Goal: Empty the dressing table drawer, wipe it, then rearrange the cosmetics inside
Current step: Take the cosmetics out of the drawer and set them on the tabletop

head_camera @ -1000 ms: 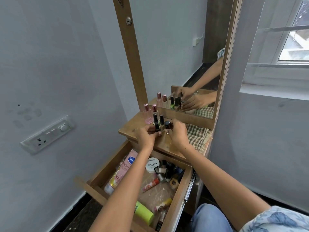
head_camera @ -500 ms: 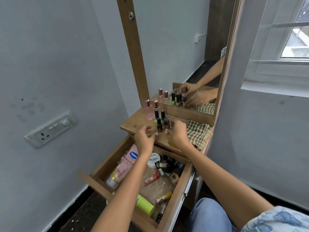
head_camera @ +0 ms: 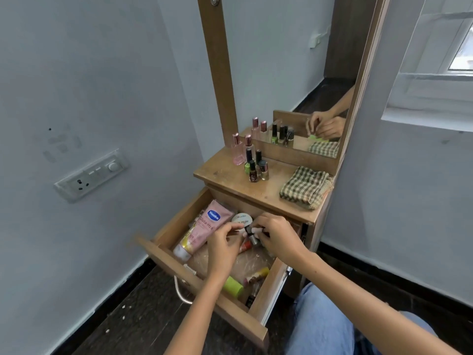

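- On the far left of the open drawer (head_camera: 163, 237) I see one pink Vaseline tube (head_camera: 202, 230), lying flat along the left wall.
- My left hand (head_camera: 225, 243) is inside the drawer, fingers curled toward the small bottles at the middle; I cannot tell whether they pinch one.
- One white nail-polish-remover jar (head_camera: 242, 219) sits just beyond those fingertips.
- On the tabletop (head_camera: 222, 172) I count two pink perfume bottles (head_camera: 238, 152) and four nail polish bottles (head_camera: 253, 172), standing upright together.
- My right hand (head_camera: 277, 233) pinches small bottles (head_camera: 253, 235) at the drawer's back; their number is unclear.
- Nearer me in the drawer: one green tube (head_camera: 233, 284) and a few small pieces I cannot count.
- One folded checked cloth (head_camera: 304, 187) waits on the right of the tabletop.
- I judge emptying partly done; wiping and rearranging remain.
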`<state>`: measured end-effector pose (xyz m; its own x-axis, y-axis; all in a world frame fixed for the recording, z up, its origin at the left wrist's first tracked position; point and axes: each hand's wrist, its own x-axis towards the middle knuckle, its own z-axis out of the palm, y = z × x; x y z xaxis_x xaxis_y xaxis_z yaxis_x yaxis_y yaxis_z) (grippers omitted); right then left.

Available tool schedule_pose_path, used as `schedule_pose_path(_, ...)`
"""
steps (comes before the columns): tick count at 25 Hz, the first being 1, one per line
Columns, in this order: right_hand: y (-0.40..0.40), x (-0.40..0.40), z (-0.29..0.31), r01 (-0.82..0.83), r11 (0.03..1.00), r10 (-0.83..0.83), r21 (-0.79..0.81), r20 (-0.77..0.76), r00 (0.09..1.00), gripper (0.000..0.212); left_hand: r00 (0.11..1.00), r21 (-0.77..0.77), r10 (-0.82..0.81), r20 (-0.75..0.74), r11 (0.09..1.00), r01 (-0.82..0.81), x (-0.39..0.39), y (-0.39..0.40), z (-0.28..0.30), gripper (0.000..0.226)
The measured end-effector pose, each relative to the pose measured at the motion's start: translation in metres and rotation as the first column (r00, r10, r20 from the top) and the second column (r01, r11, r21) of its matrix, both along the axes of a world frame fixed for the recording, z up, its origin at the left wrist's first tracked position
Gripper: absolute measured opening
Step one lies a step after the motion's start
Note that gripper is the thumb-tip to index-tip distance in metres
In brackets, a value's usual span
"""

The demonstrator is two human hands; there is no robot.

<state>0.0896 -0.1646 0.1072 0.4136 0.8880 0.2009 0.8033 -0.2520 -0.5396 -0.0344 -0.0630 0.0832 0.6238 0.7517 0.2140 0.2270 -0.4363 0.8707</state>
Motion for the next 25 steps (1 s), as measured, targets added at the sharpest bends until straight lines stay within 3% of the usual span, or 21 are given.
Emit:
schedule_pose_path(5, -0.001, -0.005, -0.008, -0.104, 0.956, 0.126, -0.274, 0.066, 0.99, 0.029, 0.998, 0.013, 0.022, -0.055, 1.0, -0.021, -0.004, -0.004, 0.003, 0.021)
schedule_pose_path(9, 0.002, -0.017, -0.005, -0.169, 0.8, 0.276, -0.576, 0.104, 0.955, 0.023, 0.976, 0.055, -0.065, -0.207, 0.995, 0.078, -0.016, 0.0, 0.008, 0.017)
schedule_pose_path(15, 0.019, -0.037, -0.001, -0.106, 0.694, 0.384, -0.712, 0.242, 0.891, 0.026, 0.985, 0.005, -0.028, -0.169, 1.0, 0.029, -0.025, 0.005, 0.004, 0.022)
schedule_pose_path(18, 0.021, -0.031, -0.008, -0.11, 0.729, 0.339, -0.675, 0.216, 0.916, 0.025, 0.995, -0.118, 0.038, -0.09, 0.992, -0.049, -0.026, 0.005, 0.004, 0.023)
schedule_pose_path(20, 0.02, -0.021, -0.013, -0.078, 0.848, 0.154, -0.524, 0.104, 0.983, 0.025, 0.994, -0.169, 0.102, -0.037, 0.98, -0.107, -0.027, 0.005, 0.003, 0.02)
schedule_pose_path(22, 0.017, -0.014, -0.015, 0.029, 0.969, -0.067, -0.244, -0.146, 0.987, 0.024, 0.989, -0.19, 0.145, 0.016, 0.972, -0.14, -0.028, 0.004, 0.003, 0.013)
schedule_pose_path(23, 0.015, -0.013, -0.013, 0.089, 0.99, -0.121, -0.113, -0.311, 0.943, 0.023, 0.988, -0.203, 0.147, 0.044, 0.97, -0.135, -0.028, 0.003, 0.005, 0.01)
schedule_pose_path(25, 0.011, -0.014, -0.009, 0.132, 0.99, -0.078, 0.053, -0.578, 0.813, 0.026, 0.991, -0.247, 0.096, 0.094, 0.967, -0.07, -0.028, 0.0, 0.007, 0.013)
